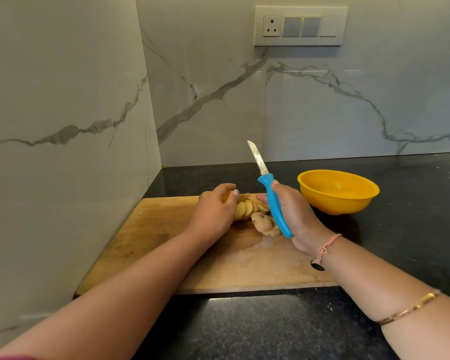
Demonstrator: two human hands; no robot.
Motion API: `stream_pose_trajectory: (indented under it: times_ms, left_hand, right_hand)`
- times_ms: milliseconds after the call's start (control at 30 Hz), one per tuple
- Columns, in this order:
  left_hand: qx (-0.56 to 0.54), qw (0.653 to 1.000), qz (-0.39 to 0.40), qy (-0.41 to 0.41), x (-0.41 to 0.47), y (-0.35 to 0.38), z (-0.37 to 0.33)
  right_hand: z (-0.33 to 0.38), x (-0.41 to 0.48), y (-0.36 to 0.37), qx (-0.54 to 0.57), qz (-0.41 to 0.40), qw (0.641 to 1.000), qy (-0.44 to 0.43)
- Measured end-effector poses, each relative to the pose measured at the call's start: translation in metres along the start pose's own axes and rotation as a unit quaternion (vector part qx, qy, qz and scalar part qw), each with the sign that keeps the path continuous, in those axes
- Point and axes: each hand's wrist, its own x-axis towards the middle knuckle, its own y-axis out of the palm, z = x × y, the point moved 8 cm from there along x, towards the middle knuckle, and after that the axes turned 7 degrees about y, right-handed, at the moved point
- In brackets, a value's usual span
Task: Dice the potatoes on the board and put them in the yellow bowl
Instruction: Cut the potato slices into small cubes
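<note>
A row of potato slices (246, 208) lies on the wooden cutting board (151, 229). My left hand (215, 210) curls over the left end of the slices and holds them together. A potato piece with skin (262, 222) lies just in front of the slices. My right hand (294, 216) grips a knife by its blue handle (274, 203), with the blade (257, 158) pointing up, clear of the board; its fingertips reach the right end of the slices. The yellow bowl (338, 192) stands to the right of the board and looks empty.
The board lies on a black stone counter (270, 331) in a corner between two marble walls. A socket and switch panel (300, 26) is on the back wall above. Wet patches show on the board's near right part.
</note>
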Motion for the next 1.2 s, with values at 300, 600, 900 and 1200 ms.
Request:
stream_pose_trajectory:
  times_ms: [300, 600, 900, 1200]
  left_hand:
    - [-0.063, 0.998, -0.004, -0.026, 0.017, 0.025, -0.012]
    - [-0.12, 0.991, 0.044, -0.049, 0.021, -0.02, 0.013]
    - [-0.054, 0.989, 0.138, -0.019, 0.005, -0.017, 0.007]
    - [-0.023, 0.996, 0.078, -0.031, 0.005, -0.024, 0.012]
  right_hand:
    - [0.002, 0.013, -0.016, 0.023, -0.052, 0.998, 0.015]
    - [0.019, 0.007, -0.018, -0.09, -0.067, 0.993, -0.043]
    - [0.041, -0.013, -0.017, -0.181, -0.126, 0.963, -0.156]
    - [0.048, -0.024, -0.003, -0.158, -0.07, 0.963, -0.206]
